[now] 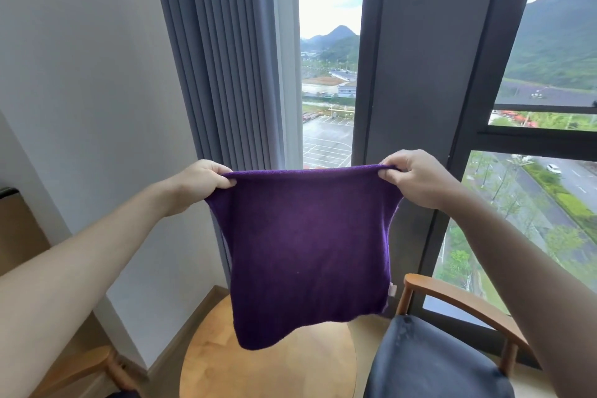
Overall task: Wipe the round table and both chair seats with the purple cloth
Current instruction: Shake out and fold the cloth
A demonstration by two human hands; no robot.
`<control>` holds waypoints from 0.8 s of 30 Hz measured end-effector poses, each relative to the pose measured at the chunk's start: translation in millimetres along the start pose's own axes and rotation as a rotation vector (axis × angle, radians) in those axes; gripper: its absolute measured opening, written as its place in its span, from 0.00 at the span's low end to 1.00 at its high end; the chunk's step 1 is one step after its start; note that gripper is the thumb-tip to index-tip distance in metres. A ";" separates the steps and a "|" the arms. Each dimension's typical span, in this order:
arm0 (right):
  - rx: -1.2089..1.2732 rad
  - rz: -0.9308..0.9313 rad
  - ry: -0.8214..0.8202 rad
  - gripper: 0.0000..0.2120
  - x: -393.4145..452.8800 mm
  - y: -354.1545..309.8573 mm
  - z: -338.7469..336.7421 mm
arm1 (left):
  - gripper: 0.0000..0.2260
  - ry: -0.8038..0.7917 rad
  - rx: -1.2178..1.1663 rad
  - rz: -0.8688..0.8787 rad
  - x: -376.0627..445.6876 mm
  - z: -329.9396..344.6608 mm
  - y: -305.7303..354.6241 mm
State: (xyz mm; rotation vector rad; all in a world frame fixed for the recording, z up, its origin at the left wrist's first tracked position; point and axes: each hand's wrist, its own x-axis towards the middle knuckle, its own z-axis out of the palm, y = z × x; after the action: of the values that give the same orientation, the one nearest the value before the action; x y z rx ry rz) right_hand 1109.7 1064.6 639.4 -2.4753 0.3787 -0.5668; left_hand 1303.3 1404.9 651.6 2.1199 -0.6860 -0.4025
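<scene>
The purple cloth [307,249] hangs spread out in the air in front of me. My left hand [202,182] pinches its top left corner and my right hand [416,178] pinches its top right corner, stretching the upper edge taut. Below the cloth stands the round wooden table [258,368], its far part hidden behind the fabric. A wooden chair with a dark blue seat [433,362] is at the lower right, beside the table. Part of a second chair's wooden frame [87,365] shows at the lower left; its seat is out of view.
A grey curtain [226,58] hangs behind the table in the corner. A white wall [80,74] is on the left and a tall dark-framed window [484,139] on the right. Wooden floor shows around the table.
</scene>
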 end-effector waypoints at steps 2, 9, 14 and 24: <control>0.186 0.055 0.023 0.11 -0.2 0.6 -3.4 | 0.11 0.051 -0.135 0.020 0.8 -2.0 1.3; 0.398 0.272 0.109 0.07 3.4 -5.1 -1.2 | 0.11 0.048 -0.250 -0.062 -3.9 1.6 12.6; 0.801 0.419 -0.075 0.09 -7.4 -29.1 11.9 | 0.09 -0.002 -0.596 -0.220 -6.8 37.5 25.4; 1.086 0.299 -0.530 0.18 -41.6 -106.5 31.8 | 0.19 -0.264 -0.235 0.157 -33.1 76.0 60.3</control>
State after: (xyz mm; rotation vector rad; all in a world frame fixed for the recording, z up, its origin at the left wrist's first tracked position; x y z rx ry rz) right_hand 1103.6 1180.3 664.7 -1.3904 0.1447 0.0547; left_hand 1218.7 1347.3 657.0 1.7947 -0.9025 -0.6506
